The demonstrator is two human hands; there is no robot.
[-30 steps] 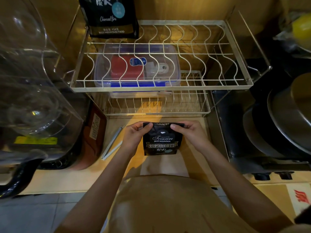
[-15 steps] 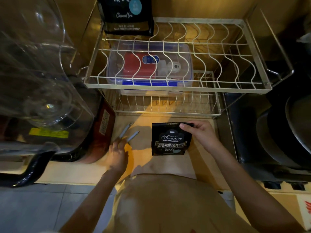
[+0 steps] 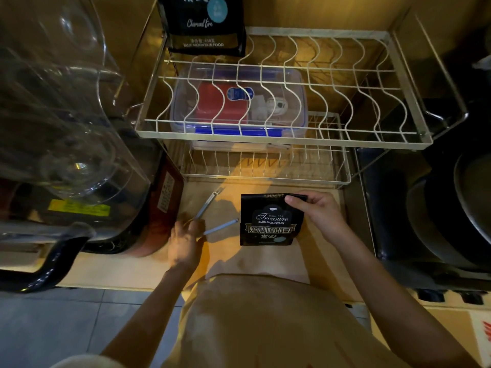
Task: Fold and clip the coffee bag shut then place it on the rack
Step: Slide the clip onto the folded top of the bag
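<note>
A small black coffee bag [image 3: 269, 221] stands upright on the wooden counter, its top folded over. My right hand [image 3: 317, 211] pinches the folded top at its right corner. Left of the bag, my left hand [image 3: 186, 241] grips a long grey sealing clip [image 3: 210, 216] at its hinge end; the clip's two arms are spread open in a V, one arm pointing toward the bag. The wire rack [image 3: 281, 139] stands just behind, its upper tier above the bag.
A larger black coffee bag [image 3: 203, 25] stands at the rack's back left corner. A clear plastic box [image 3: 239, 104] sits under the upper tier. A big glass-jug appliance [image 3: 66, 134] fills the left side. Dark pans [image 3: 451, 213] lie at the right.
My left hand left the bag's top, went left to the clip and picked it up, spreading its arms. My right hand keeps holding the folded top.
</note>
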